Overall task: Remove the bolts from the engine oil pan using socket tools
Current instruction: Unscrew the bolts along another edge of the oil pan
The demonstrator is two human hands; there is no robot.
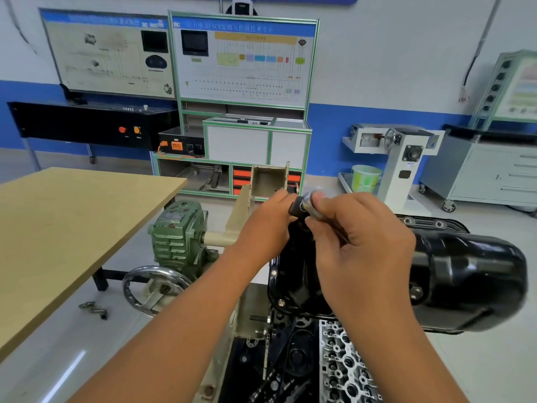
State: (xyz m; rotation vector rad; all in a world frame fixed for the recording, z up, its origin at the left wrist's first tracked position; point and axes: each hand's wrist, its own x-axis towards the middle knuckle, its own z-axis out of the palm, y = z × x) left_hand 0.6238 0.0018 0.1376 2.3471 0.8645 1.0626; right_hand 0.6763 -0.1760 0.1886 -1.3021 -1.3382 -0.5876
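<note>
The black oil pan (470, 271) sits on top of the engine on a stand, with bolts showing along its flange (281, 302). Both hands are raised above the pan's left end. My left hand (268, 225) grips the black end of a socket tool (297, 209). My right hand (360, 242) pinches the tool's silver socket (310, 204) between thumb and fingers. The rest of the tool is hidden behind my hands.
A green gearbox (177, 231) with a chrome handwheel (154, 289) stands left of the engine. A wooden table (66, 225) fills the left. A metal crank piece (94, 309) lies on the floor. Training boards, cabinets and a green bucket (365, 178) stand behind.
</note>
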